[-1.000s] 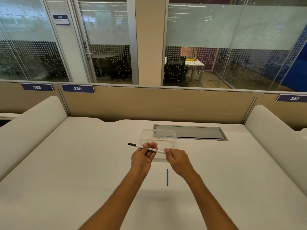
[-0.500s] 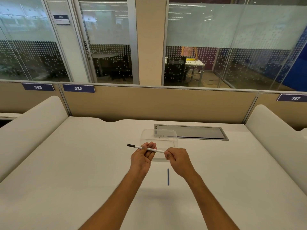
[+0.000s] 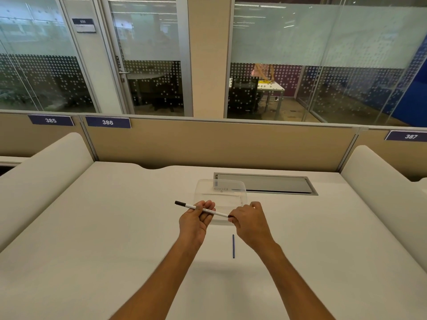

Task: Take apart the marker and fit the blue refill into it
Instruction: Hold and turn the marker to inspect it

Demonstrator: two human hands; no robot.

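Little has moved since a moment ago: the slim white marker (image 3: pixel 203 210) stays pinched at both ends, black cap pointing to ten o'clock. The left hand (image 3: pixel 196 221) grips its smooth barrel, and the right hand (image 3: pixel 250 221) is clenched on the rear end. The thin blue refill (image 3: pixel 233 246) lies loose at six o'clock on the matte white desk (image 3: pixel 92 239); a clear plastic tray (image 3: pixel 220 192) sits at twelve.

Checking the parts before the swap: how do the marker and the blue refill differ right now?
The marker is white with a black cap; the blue refill is blue throughout. The marker looks longer and thicker than the refill. The marker is held above the desk by the left hand and right hand; the refill lies loose on it. Both are slim, straight sticks.
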